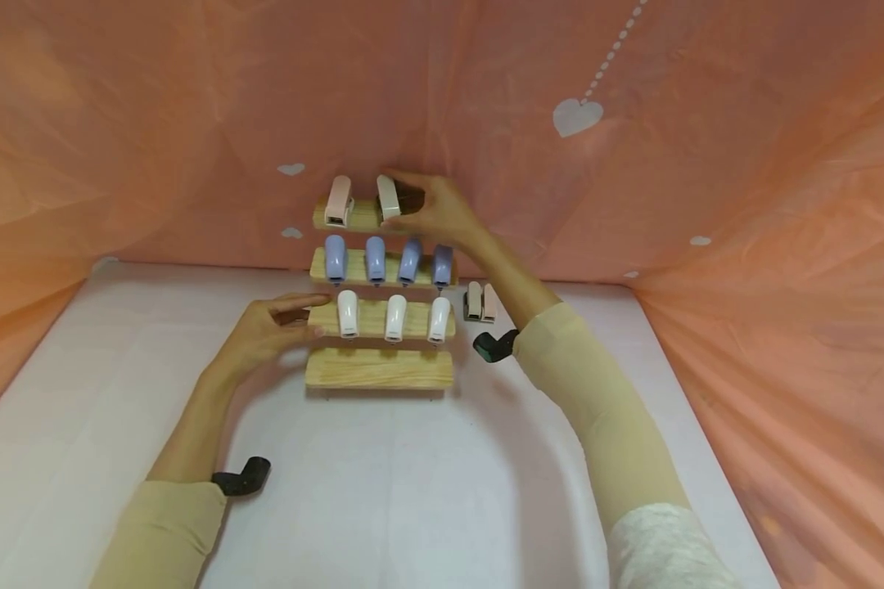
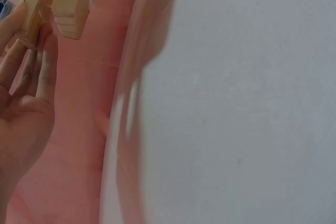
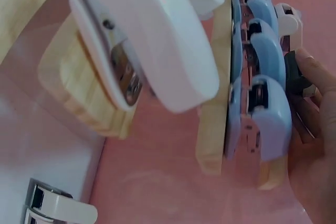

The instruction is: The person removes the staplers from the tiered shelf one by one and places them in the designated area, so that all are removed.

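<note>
A tiered wooden rack [image 1: 379, 372] stands at the back of the table, bearing small staplers. My right hand [image 1: 442, 209] pinches a cream-white stapler [image 1: 388, 199] between thumb and fingers at the top tier; its dark base [image 3: 296, 74] shows in the right wrist view. Left of it sits a pale pink stapler [image 1: 339, 202]. Several blue staplers [image 1: 375, 259] line the tier below. Three white staplers [image 1: 349, 314] stand on the third tier. My left hand [image 1: 265, 331] grips that tier's left end, thumb and fingers on opposite faces of the board [image 2: 39, 6].
Two pale staplers [image 1: 481, 302] stand side by side on the white tabletop [image 1: 383, 491], right of the rack. Close behind the rack hangs a pink sheet [image 1: 486, 82] with white hearts, which also covers both sides.
</note>
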Demonstrator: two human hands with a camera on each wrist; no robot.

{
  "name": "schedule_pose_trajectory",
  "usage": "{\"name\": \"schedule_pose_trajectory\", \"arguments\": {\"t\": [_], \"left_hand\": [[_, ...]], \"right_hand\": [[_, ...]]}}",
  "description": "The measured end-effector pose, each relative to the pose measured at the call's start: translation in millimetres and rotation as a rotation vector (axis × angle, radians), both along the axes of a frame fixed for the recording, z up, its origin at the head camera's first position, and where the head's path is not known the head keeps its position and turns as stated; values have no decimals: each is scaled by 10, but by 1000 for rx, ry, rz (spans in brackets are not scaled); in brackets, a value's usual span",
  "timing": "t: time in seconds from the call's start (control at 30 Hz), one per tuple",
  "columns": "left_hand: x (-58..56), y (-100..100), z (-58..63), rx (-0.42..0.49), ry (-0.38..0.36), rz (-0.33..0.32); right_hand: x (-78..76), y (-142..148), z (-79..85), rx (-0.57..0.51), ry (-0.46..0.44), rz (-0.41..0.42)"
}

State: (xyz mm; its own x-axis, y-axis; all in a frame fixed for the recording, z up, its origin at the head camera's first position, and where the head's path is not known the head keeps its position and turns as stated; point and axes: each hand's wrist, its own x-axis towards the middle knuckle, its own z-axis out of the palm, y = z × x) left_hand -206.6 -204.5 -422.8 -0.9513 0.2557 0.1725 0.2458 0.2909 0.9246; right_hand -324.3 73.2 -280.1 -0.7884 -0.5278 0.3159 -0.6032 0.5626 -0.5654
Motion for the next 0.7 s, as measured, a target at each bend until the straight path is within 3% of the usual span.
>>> {"name": "schedule_pose_trajectory", "arguments": {"t": [0.33, 0.7], "left_hand": [[-14, -7, -42, 13, 17, -17], [-4, 9, -38, -6, 12, -4]], "right_hand": [[18, 263, -39, -71, -32, -8], [97, 537, -27, -228, -160, -3]]}}
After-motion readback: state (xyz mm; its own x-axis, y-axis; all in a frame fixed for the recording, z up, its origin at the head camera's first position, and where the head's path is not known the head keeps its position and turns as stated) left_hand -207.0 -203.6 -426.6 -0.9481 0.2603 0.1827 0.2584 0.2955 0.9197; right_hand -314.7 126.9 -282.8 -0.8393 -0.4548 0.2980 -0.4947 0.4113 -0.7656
